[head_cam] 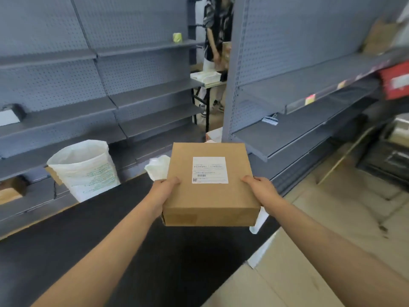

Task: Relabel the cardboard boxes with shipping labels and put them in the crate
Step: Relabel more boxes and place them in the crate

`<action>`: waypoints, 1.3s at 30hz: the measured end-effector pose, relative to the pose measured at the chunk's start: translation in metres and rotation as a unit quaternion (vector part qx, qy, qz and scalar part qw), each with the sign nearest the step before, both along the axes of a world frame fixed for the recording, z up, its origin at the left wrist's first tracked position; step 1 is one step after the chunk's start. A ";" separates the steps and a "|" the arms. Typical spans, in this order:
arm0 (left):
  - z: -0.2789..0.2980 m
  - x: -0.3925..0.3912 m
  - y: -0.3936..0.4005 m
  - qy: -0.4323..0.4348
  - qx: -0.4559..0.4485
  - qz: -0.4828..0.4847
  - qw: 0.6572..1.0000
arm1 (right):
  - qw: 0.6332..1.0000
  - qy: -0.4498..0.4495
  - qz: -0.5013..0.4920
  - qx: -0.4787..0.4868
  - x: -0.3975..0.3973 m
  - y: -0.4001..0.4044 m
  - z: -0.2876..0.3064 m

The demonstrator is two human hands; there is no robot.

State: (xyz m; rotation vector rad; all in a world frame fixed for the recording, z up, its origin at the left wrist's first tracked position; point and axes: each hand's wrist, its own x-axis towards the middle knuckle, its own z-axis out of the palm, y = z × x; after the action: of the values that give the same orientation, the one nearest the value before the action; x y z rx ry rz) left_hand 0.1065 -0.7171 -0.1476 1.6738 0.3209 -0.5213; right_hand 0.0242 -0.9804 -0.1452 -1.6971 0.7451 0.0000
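I hold a flat brown cardboard box (210, 196) in the air above the far end of a dark table (110, 240). A white shipping label (209, 170) with a barcode and small print sits on the box's top face. My left hand (164, 189) grips the box's left side, thumb on top. My right hand (259, 189) grips its right side, thumb on top too. No crate is clearly in view.
A white lined bin (84, 169) stands left of the table's far end. Grey pegboard shelving (132, 89) runs along the left and right. White paper (158, 167) lies beyond the box. A person (218, 41) stands at a small table in the gap behind. Tiled floor (321, 218) lies at right.
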 end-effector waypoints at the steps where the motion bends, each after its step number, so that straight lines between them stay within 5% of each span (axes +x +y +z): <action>1: 0.001 -0.008 -0.025 0.002 0.001 -0.019 1.000 | 1.000 -0.001 -0.030 0.010 -0.018 -0.021 0.002; 7: -0.007 -0.063 -0.172 -0.007 -0.001 -0.144 0.990 | 0.983 -0.009 -0.172 0.058 -0.136 -0.137 0.002; 18: -0.013 -0.147 -0.385 0.010 -0.006 -0.367 0.930 | 0.901 -0.002 -0.421 0.105 -0.285 -0.274 -0.027; 39: -0.044 -0.074 -0.704 0.082 -0.004 -0.467 0.881 | 0.857 0.039 -0.505 0.095 -0.244 -0.540 -0.063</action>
State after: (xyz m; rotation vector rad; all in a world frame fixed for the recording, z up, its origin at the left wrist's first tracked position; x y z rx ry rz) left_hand 0.0326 -1.4207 -0.1916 1.7082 -0.4143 -1.3778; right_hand -0.2196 -1.5209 -0.2080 -0.9585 1.5676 -0.5729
